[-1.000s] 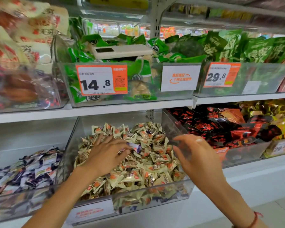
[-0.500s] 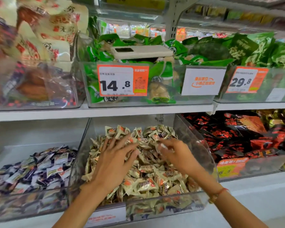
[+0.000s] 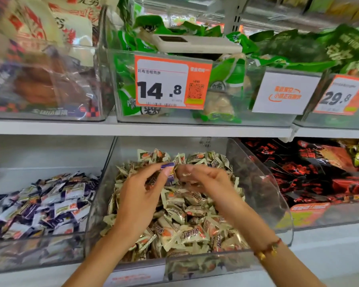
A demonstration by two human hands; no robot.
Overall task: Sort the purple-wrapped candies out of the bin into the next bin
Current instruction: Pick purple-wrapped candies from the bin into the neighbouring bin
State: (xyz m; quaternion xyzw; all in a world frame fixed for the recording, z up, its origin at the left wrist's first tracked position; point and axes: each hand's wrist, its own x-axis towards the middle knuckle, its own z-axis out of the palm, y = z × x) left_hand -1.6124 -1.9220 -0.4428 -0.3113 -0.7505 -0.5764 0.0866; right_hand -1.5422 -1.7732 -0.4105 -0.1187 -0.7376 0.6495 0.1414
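A clear middle bin (image 3: pixel 279 195) on the lower shelf holds a heap of cream-and-orange wrapped candies (image 3: pixel 187 222). Above the heap, my left hand (image 3: pixel 139 201) pinches a purple-wrapped candy (image 3: pixel 167 169) between thumb and fingers. My right hand (image 3: pixel 207 183) is just to its right, with curled, blurred fingertips meeting the candy's right end; whether they hold it is unclear. The neighbouring bin (image 3: pixel 6 179) to the left holds a pile of purple-and-white wrapped candies (image 3: pixel 42 206).
A bin of red-and-black packets (image 3: pixel 319 175) sits to the right. The shelf above (image 3: pixel 153 129) carries bins of green packets with a 14.8 price tag (image 3: pixel 170 81) and a white device (image 3: pixel 195 44) on top. The white shelf base runs below.
Both hands rose from the heap and came together. My left hand, which lay flat on the candies, now pinches a purple candy. The camera moved closer and to the left.
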